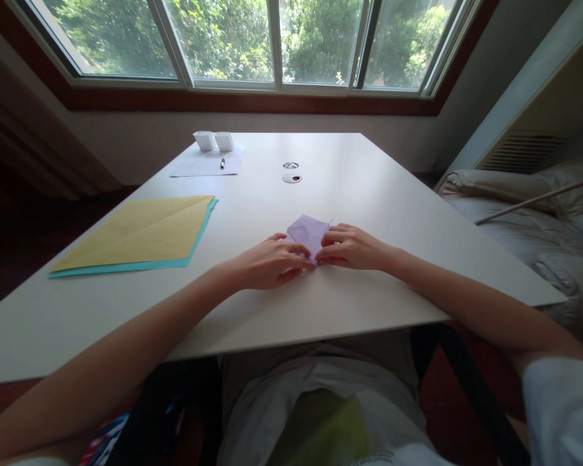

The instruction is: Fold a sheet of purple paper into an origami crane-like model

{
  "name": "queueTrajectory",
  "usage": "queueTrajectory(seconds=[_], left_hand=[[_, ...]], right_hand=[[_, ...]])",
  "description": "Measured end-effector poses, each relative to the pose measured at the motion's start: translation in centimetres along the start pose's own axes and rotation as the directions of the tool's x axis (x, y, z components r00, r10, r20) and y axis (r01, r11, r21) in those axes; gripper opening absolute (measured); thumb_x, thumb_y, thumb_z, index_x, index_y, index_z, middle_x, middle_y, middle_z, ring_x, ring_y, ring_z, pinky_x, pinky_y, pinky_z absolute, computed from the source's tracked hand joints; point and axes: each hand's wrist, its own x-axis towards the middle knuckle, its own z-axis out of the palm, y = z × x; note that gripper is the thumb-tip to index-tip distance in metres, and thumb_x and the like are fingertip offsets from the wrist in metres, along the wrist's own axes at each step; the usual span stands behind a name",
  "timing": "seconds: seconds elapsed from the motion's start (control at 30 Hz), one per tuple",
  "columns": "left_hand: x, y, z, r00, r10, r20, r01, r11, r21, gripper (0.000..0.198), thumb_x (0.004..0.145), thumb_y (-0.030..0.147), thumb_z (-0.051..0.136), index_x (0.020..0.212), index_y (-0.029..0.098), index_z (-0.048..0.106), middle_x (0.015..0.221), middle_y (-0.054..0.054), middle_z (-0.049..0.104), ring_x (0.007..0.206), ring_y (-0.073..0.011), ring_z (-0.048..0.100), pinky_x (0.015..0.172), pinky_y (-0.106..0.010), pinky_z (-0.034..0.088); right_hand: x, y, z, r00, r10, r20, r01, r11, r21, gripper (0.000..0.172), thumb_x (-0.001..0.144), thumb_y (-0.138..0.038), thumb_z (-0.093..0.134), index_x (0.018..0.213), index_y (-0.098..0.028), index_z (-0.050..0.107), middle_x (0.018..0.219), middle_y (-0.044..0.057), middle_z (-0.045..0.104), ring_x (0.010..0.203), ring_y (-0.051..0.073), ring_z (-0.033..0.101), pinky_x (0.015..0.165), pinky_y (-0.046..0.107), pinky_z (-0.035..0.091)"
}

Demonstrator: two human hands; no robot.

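Observation:
A folded piece of purple paper [309, 231] lies on the white table in front of me, with creases and overlapping layers showing. My left hand [272, 260] rests on its left and near side, fingertips pressed to the near corner. From the right, my right hand [352, 246] grips the paper's right edge with curled fingers. The two hands nearly meet at the near corner, and the fingers cover the lower part of the paper.
Yellow paper [146, 226] over turquoise paper [121, 268] lies at the left. Farther back, a white sheet [199, 164] carries a pen [222, 163] and two white containers [214, 141]. Two round inserts [292, 178] sit in the tabletop [369, 181]. A couch [505, 213] stands right.

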Motion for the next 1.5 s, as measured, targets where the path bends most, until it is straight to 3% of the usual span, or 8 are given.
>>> queueTrajectory(seconds=[0.2,0.37,0.83,0.93,1.03,1.13,1.23,1.5], left_hand=[[0.1,-0.2,0.2,0.999,0.033,0.023,-0.031,0.997,-0.068,0.033,0.087,0.017,0.042,0.116,0.026,0.055,0.126,-0.005,0.054,0.111,-0.0174,0.052,0.099,-0.036,0.029],[0.3,0.1,0.2,0.999,0.037,0.02,-0.035,0.997,-0.071,0.032,0.088,0.019,0.043,0.117,0.025,0.054,0.127,-0.005,0.054,0.121,-0.0204,0.043,0.099,-0.034,0.031],[0.4,0.9,-0.1,0.998,0.068,0.012,-0.068,0.997,-0.033,0.033,0.088,0.02,0.042,0.118,0.025,0.054,0.123,-0.005,0.057,0.115,-0.0203,0.047,0.093,-0.033,0.035],[0.4,1.0,-0.1,0.998,0.066,0.019,-0.065,0.998,-0.023,0.032,0.089,0.02,0.041,0.117,0.026,0.055,0.122,-0.005,0.057,0.115,-0.0204,0.048,0.092,-0.033,0.035],[0.5,1.1,-0.2,0.998,0.067,0.022,-0.066,0.998,-0.024,0.031,0.089,0.02,0.04,0.116,0.025,0.056,0.122,-0.005,0.057,0.115,-0.0203,0.048,0.092,-0.033,0.035],[0.5,1.1,-0.1,0.997,0.069,0.017,-0.069,0.997,-0.027,0.031,0.088,0.02,0.042,0.115,0.025,0.056,0.122,-0.006,0.057,0.114,-0.0207,0.049,0.091,-0.033,0.036],[0.5,1.2,0.0,0.997,0.072,0.008,-0.072,0.997,-0.034,0.031,0.086,0.019,0.045,0.114,0.025,0.056,0.121,-0.007,0.057,0.113,-0.021,0.049,0.091,-0.033,0.036],[0.5,1.3,-0.1,0.998,0.067,0.013,-0.067,0.996,-0.053,0.03,0.086,0.019,0.046,0.113,0.025,0.057,0.121,-0.006,0.057,0.111,-0.0207,0.051,0.091,-0.033,0.037]], right_hand=[[-0.2,0.6,-0.9,0.998,-0.005,0.058,0.004,1.0,0.005,0.023,0.09,-0.034,0.045,0.092,-0.023,0.065,0.106,0.004,0.064,0.103,0.018,0.051,0.088,0.033,0.028],[-0.4,1.1,-1.6,0.994,0.016,0.111,-0.018,1.0,0.017,0.024,0.091,-0.028,0.041,0.091,-0.021,0.064,0.097,0.003,0.068,0.098,0.016,0.057,0.092,0.034,0.024],[-0.1,0.6,-2.2,0.983,0.052,0.177,-0.064,0.996,0.059,0.022,0.089,-0.029,0.046,0.092,-0.021,0.066,0.087,0.005,0.069,0.086,0.017,0.06,0.086,0.032,0.031],[-0.6,1.7,-2.7,0.975,0.122,0.188,-0.157,0.969,0.19,0.022,0.087,-0.032,0.049,0.092,-0.02,0.067,0.086,0.005,0.07,0.083,0.017,0.061,0.085,0.032,0.033],[-1.4,3.6,-2.8,0.947,0.24,0.212,-0.306,0.872,0.381,0.022,0.082,-0.035,0.055,0.089,-0.019,0.068,0.084,0.004,0.069,0.075,0.015,0.06,0.075,0.028,0.039],[-2.1,5.3,-2.0,0.895,0.395,0.208,-0.445,0.744,0.499,0.027,0.076,-0.04,0.06,0.086,-0.017,0.067,0.079,0.004,0.068,0.072,0.015,0.058,0.068,0.026,0.041],[-2.1,6.0,-0.6,0.857,0.462,0.229,-0.507,0.671,0.542,0.031,0.075,-0.043,0.06,0.082,-0.013,0.066,0.069,0.002,0.063,0.063,0.012,0.053,0.061,0.026,0.04],[-1.3,5.1,1.0,0.868,0.489,0.084,-0.46,0.728,0.509,0.026,0.074,-0.04,0.061,0.079,-0.015,0.066,0.084,0.005,0.057,0.064,0.01,0.05,0.059,0.024,0.041]])
